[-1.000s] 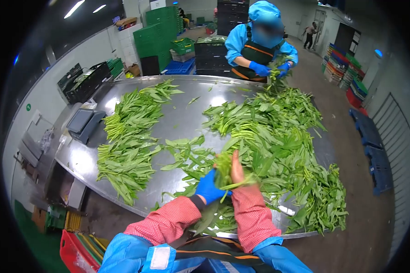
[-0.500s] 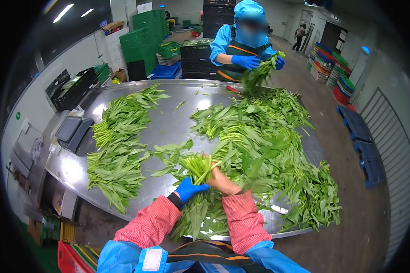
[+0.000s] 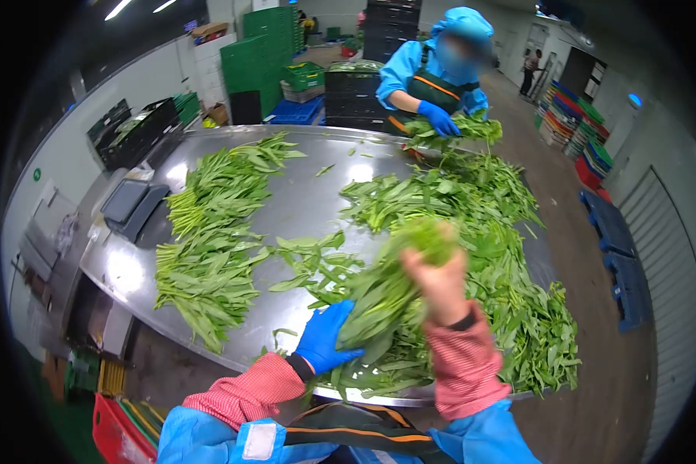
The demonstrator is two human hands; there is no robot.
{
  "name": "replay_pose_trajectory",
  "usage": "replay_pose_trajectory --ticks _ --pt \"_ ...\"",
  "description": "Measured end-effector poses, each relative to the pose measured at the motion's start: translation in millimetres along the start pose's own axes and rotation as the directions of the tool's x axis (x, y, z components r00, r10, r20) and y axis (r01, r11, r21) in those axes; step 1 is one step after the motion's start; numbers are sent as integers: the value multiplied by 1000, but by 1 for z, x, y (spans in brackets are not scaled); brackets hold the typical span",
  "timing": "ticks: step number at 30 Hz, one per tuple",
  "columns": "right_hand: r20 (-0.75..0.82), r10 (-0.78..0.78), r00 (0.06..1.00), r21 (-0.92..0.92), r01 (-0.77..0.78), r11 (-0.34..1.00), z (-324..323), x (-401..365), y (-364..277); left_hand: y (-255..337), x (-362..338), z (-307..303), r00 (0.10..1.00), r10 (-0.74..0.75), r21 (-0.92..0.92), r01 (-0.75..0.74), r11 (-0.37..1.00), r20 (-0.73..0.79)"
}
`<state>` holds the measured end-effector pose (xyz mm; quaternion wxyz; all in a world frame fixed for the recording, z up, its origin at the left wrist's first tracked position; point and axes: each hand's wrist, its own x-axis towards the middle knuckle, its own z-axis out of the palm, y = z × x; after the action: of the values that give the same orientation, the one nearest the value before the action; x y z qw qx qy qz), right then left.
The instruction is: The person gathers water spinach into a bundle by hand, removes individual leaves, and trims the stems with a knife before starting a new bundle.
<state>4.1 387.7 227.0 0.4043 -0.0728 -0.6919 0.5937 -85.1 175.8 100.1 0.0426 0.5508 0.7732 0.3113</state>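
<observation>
A bunch of leafy greens that looks like water spinach (image 3: 387,301) is held at a slant over the near part of the steel table. My bare right hand (image 3: 441,282), slightly blurred, is closed round its stem end, which points up and away. At the lower, leafy end, my blue-gloved left hand (image 3: 326,338) has the leaves between thumb and fingers; some fingertips are hidden by leaves. Just beyond lies a small loose cluster of greens (image 3: 317,259). To the right spreads a large heap of greens (image 3: 510,286).
Bundled greens (image 3: 216,240) lie in a row along the left of the steel table (image 3: 305,182). A grey scale (image 3: 131,205) stands at its left edge. Across the table a co-worker's blue-gloved hand (image 3: 439,118) holds greens. Black crates (image 3: 356,97) stand behind; blue pallets (image 3: 622,263) are at right.
My right hand has moved right and up with the bunch, turning its stems away from me. My left hand has shifted from the stems to the leafy end. The co-worker has lowered their greens.
</observation>
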Motion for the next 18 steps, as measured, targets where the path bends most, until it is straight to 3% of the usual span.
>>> replay_pose_trajectory --ticks 1,3,4,6,7,8,10,12,13,14,16,18 --pt "-105 -17 994 -52 12 999 -15 14 -3 -17 -9 -1 988 -84 93 72 993 132" --pt "-153 -197 968 -179 169 969 -25 30 -20 -50 -26 2 889 -279 289 178 941 363" --pt "-110 -280 954 -375 221 900 -21 32 -28 -59 -28 2 888 -316 51 317 947 334" --pt "236 -414 879 -392 476 787 -8 30 -23 -76 -32 -2 864 -396 -420 499 758 312" --pt "482 -529 698 -441 715 542 6 25 -22 -71 -19 -14 874 -325 -595 484 641 361" --pt "563 -538 627 -432 779 455 26 14 -20 -58 -16 -31 791 -320 -774 597 212 522" --pt "776 -441 451 -324 885 334 61 -19 10 -58 -21 -24 741 -122 -722 582 -373 660" --pt "890 -268 369 -230 870 436 86 -61 31 -67 -36 -20 561 -125 -540 675 -504 818" --pt "917 -193 349 -217 843 491 94 -80 42 -66 -46 -14 480 -270 -551 717 -428 835" --pt "940 -117 322 -210 810 547 100 -101 53 -69 -59 0 471 -335 -576 710 -405 816" --pt "931 1 365 -292 743 602 103 -131 67 -87 -83 39 453 -448 -616 709 -344 771" --pt "883 74 464 -432 740 516 99 -150 62 -81 -97 52 431 -420 -595 672 -441 798"
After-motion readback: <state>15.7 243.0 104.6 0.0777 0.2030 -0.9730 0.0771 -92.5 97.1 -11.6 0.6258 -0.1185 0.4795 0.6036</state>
